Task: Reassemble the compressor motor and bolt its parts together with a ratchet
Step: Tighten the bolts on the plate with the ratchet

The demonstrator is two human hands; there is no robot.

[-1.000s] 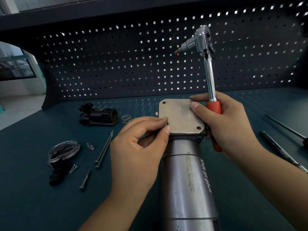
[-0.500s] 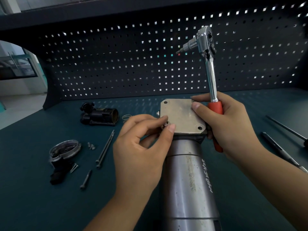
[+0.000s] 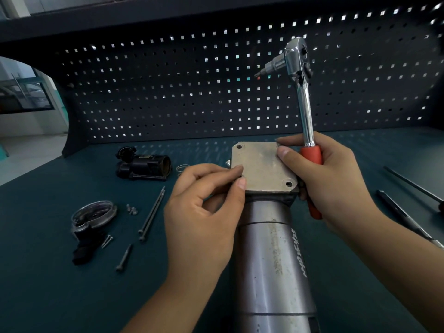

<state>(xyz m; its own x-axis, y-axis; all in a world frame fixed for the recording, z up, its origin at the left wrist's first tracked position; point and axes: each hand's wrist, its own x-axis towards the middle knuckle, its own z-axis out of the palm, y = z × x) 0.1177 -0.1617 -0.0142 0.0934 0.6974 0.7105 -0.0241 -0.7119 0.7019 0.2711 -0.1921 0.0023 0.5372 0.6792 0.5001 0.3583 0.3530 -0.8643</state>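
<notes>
We find the motor housing [image 3: 271, 248], a steel cylinder, lying on the bench top [image 3: 48, 284] with its length running away from the viewer. The square end plate [image 3: 262, 167] sits on its far end. Bolt holes show at three of the plate's corners.

The left hand [image 3: 201, 212] is curled. Its thumb and forefinger are drawn into a narrow pinch on the plate's near-left corner, which they cover. We cannot tell whether a fastener sits between the fingertips.

The right hand [image 3: 329, 179] grips the ratchet [image 3: 304, 97] by its orange handle, which is held against the palm. The thumb and forefinger reach out to touch the plate's right edge. The ratchet stands nearly upright, its head well above the plate and its bit pointing left.

Left of the housing, and apart from it, lie a black compressor part [image 3: 144, 164], a spring [image 3: 181, 168], two long bolts [image 3: 152, 210], a round cap [image 3: 95, 212] and loose screws [image 3: 132, 209]. Slender tools [image 3: 408, 217] lie at the right.
</notes>
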